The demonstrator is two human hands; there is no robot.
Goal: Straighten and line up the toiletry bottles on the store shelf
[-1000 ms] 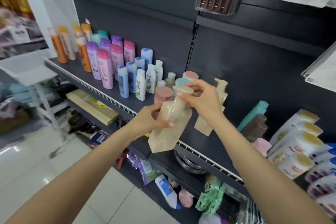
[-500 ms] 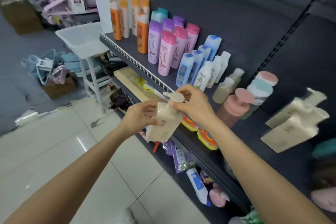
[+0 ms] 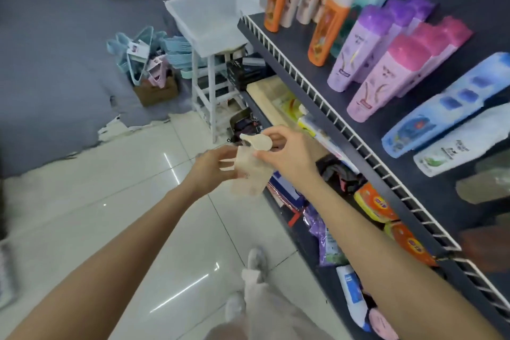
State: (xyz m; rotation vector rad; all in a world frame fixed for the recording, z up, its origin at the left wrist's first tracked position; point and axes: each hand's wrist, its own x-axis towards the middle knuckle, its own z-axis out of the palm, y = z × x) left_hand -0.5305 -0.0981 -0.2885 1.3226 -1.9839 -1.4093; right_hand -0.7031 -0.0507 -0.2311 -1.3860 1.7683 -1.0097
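Both grips are closed on one beige pump bottle (image 3: pixel 249 171), which is held in the air in front of the shelf (image 3: pixel 317 85), over the tiled floor (image 3: pixel 110 201) and apart from the other products. The body of the bottle is held by the left hand (image 3: pixel 212 171) with curled fingers, and the pump head is pinched by the right hand (image 3: pixel 284 157) near the spout. It seems that the pump is being turned or set straight, but this is only a judgement.

On the shelf, the orange bottles (image 3: pixel 325 27), the purple bottles (image 3: pixel 356 47), the pink bottles (image 3: pixel 386 77) and a blue bottle (image 3: pixel 441 107) are seen standing in short rows, front to back, and these look already ordered. A white bottle (image 3: pixel 455 143) stands just beside the blue one.

The task is judged as partly done: the held bottle is not yet put back. The right end of the shelf is blurred and cut off, so its order cannot be told.

A white stool (image 3: pixel 204 25) stands near the shelf end.
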